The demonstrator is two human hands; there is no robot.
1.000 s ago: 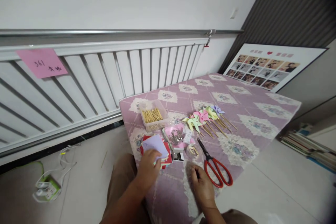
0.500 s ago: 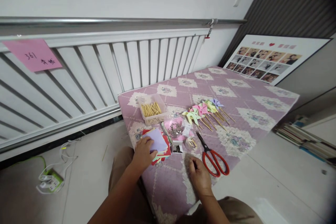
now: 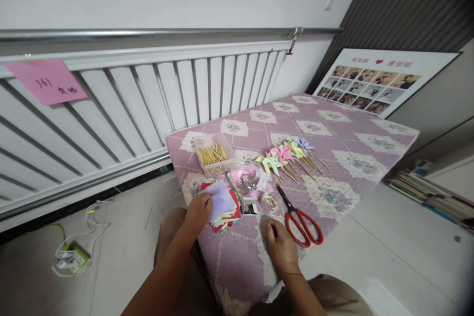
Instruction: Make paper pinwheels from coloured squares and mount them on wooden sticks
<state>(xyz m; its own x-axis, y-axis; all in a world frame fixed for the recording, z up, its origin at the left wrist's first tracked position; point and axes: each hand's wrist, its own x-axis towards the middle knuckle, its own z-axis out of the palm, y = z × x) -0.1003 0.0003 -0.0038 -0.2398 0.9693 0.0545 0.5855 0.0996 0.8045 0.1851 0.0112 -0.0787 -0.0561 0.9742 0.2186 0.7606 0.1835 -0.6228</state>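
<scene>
With fingers pinched, my left hand [image 3: 200, 211] grips the near-left edge of a lavender paper square [image 3: 222, 201], whose edge lifts a little. Beneath it lies a stack of coloured paper squares [image 3: 235, 213], red, yellow and pale green. My right hand [image 3: 282, 246] rests curled on the cloth, left of the red-handled scissors [image 3: 304, 227]; whether anything is inside its fingers is hidden. Between the hands and the far side sit a small white box [image 3: 250, 207] with dark bits, a round tub [image 3: 270, 201] of short pale pieces, and a pink tray of metal pins [image 3: 246, 181].
Beyond the stack stands a clear plastic box [image 3: 214, 154] of thin wooden sticks. Several paper pinwheels [image 3: 283, 153] on sticks lie to its right. A radiator [image 3: 148, 103] runs along the wall, and a photo board [image 3: 385, 81] leans at the back right.
My left hand has gone from lying over the lavender square to pinching its edge, pulling back slightly and lifting it. My right hand stays where it was.
</scene>
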